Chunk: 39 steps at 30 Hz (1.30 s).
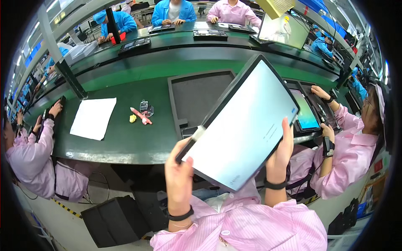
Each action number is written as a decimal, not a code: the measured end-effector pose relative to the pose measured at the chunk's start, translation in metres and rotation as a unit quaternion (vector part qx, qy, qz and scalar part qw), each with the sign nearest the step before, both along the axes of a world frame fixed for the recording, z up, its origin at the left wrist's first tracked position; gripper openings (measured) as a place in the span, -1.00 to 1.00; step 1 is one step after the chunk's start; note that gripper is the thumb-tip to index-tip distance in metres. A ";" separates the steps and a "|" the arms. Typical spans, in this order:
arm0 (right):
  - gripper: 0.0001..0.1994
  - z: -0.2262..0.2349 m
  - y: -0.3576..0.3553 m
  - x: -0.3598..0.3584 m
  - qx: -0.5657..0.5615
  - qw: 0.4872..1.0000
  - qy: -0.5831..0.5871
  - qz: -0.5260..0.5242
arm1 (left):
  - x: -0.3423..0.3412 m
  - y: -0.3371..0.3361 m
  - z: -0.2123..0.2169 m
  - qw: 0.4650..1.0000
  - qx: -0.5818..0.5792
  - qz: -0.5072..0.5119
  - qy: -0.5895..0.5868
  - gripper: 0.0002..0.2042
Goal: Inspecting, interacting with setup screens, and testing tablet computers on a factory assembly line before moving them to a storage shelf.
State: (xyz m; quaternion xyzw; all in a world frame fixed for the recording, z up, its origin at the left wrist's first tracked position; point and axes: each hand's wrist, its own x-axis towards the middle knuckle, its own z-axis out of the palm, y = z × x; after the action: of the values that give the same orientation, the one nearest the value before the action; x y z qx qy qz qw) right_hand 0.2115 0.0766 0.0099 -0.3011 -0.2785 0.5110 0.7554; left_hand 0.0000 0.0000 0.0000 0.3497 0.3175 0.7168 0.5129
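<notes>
**Both hands hold a tilted tablet above the bench**

The tablet (247, 125) fills the centre of the frame, raised and tilted, its pale screen lit; the left hand (179, 167) grips its lower left corner, thumb pressed on the screen, fingers curled behind; the right hand (281, 152) clasps the lower right edge, fingers together along the glass; behind it a grey foam tray (197, 94) lies on the green bench (125, 138); at centre left lie a white paper sheet (93, 118) and a pink pen (140, 116); a co-worker's tablet (305, 113) glows at right.
</notes>
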 end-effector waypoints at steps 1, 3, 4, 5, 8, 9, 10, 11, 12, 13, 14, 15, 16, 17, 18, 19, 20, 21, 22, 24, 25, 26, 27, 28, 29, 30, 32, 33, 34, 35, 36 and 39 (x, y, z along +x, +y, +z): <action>-0.50 0.002 -0.009 -0.010 0.022 0.995 -0.062 -0.072 | -0.011 0.007 -0.006 0.997 -0.042 -0.032 -0.047 -0.71; -0.51 -0.001 -0.021 -0.014 0.043 0.990 -0.078 -0.107 | -0.034 0.024 -0.021 0.991 -0.045 -0.089 0.085 -0.80; -0.52 -0.006 -0.024 -0.011 0.073 0.982 -0.136 -0.106 | -0.039 0.026 -0.021 0.983 -0.045 -0.098 0.146 -0.79; -0.52 -0.012 -0.028 -0.010 0.102 0.970 -0.193 -0.107 | -0.043 0.027 -0.023 0.971 -0.045 -0.108 0.208 -0.78; -0.50 -0.019 -0.043 -0.011 0.173 0.947 -0.252 -0.101 | -0.043 0.030 -0.018 0.976 -0.007 -0.077 0.204 -0.70; -0.52 -0.020 -0.046 -0.014 0.233 0.927 -0.275 -0.104 | -0.044 0.030 -0.012 0.982 0.017 -0.048 0.181 -0.67; -0.55 -0.022 -0.046 -0.003 0.302 0.878 -0.368 -0.054 | -0.045 0.031 0.005 0.965 0.069 -0.041 0.248 -0.55; -0.58 -0.021 -0.044 0.006 0.369 0.813 -0.450 -0.003 | -0.047 0.032 0.015 0.965 0.062 -0.024 0.255 -0.55; -0.64 0.012 -0.034 -0.013 0.453 0.802 -0.385 0.049 | -0.048 0.030 0.026 0.968 0.136 -0.040 0.209 -0.53; -0.63 0.021 -0.029 -0.012 0.503 0.766 -0.391 0.088 | -0.048 0.028 0.036 0.962 0.209 -0.052 0.165 -0.50; -0.63 0.023 -0.025 -0.015 0.534 0.764 -0.350 0.095 | -0.049 0.031 0.047 0.951 0.254 -0.067 0.163 -0.50; -0.62 0.021 -0.023 -0.022 0.563 0.761 -0.305 0.103 | -0.052 0.031 0.057 0.937 0.297 -0.081 0.165 -0.49; -0.63 0.022 -0.028 -0.023 0.550 0.761 -0.333 0.083 | -0.052 0.027 0.064 0.933 0.306 -0.066 0.176 -0.53; -0.61 0.024 -0.036 -0.021 0.536 0.759 -0.363 0.064 | -0.055 0.025 0.066 0.924 0.330 -0.050 0.188 -0.62; -0.65 0.026 -0.040 -0.010 0.480 0.754 -0.442 0.073 | -0.054 0.029 0.062 0.924 0.323 -0.054 0.200 -0.66; -0.72 0.021 -0.040 -0.012 0.484 0.789 -0.370 0.077 | -0.053 0.024 0.067 0.923 0.316 -0.052 0.212 -0.70; -0.73 0.019 -0.041 -0.012 0.464 0.814 -0.341 0.079 | -0.051 0.020 0.073 0.923 0.308 -0.055 0.223 -0.68; -0.74 0.015 -0.042 -0.008 0.437 0.837 -0.319 0.076 | -0.046 0.020 0.074 0.924 0.300 -0.067 0.228 -0.66; -0.73 0.014 -0.040 -0.009 0.431 0.844 -0.311 0.072 | -0.040 0.020 0.075 0.933 0.281 -0.067 0.216 -0.66; -0.73 0.018 -0.039 -0.014 0.420 0.857 -0.295 0.055 | -0.036 0.016 0.078 0.944 0.240 -0.078 0.213 -0.68; -0.69 0.017 -0.033 -0.015 0.468 0.844 -0.253 0.060 | -0.031 0.018 0.080 0.952 0.200 -0.095 0.213 -0.70; -0.65 0.024 -0.031 -0.008 0.497 0.807 -0.306 0.091 | -0.028 0.017 0.081 0.956 0.181 -0.125 0.192 -0.69; -0.60 0.025 -0.025 -0.005 0.523 0.768 -0.351 0.121 | -0.031 0.020 0.083 0.961 0.136 -0.179 0.164 -0.68; -0.56 0.019 -0.022 -0.008 0.555 0.759 -0.323 0.114 | -0.033 0.025 0.078 0.951 0.147 -0.183 0.202 -0.68; -0.51 0.013 -0.018 -0.012 0.587 0.748 -0.292 0.108 | -0.033 0.031 0.073 0.940 0.158 -0.184 0.241 -0.67; -0.54 0.010 -0.013 -0.007 0.608 0.726 -0.286 0.145 | -0.033 0.032 0.071 0.940 0.154 -0.187 0.239 -0.67; -0.55 0.007 -0.011 -0.013 0.619 0.721 -0.286 0.123 | -0.036 0.032 0.068 0.930 0.178 -0.225 0.228 -0.66; -0.55 0.014 -0.017 -0.010 0.631 0.709 -0.303 0.086 | -0.032 0.033 0.073 0.928 0.183 -0.236 0.224 -0.66; -0.54 0.019 -0.020 0.001 0.633 0.694 -0.326 0.103 | -0.027 0.035 0.079 0.925 0.190 -0.246 0.219 -0.66; -0.54 0.025 -0.026 0.008 0.631 0.693 -0.334 0.097 | -0.024 0.035 0.084 0.921 0.198 -0.257 0.214 -0.66; -0.53 0.029 -0.027 0.013 0.612 0.700 -0.342 0.134 | -0.023 0.034 0.084 0.926 0.195 -0.251 0.202 -0.66; -0.48 0.027 -0.029 0.013 0.558 0.732 -0.365 0.141 | -0.024 0.026 0.085 0.959 0.169 -0.193 0.121 -0.67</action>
State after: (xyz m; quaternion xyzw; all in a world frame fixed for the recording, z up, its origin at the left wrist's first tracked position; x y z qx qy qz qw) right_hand 0.2249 0.0472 0.0373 0.0540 -0.8072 0.2154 0.5470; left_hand -0.0237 0.0263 0.0851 0.5701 0.1778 0.5997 0.5326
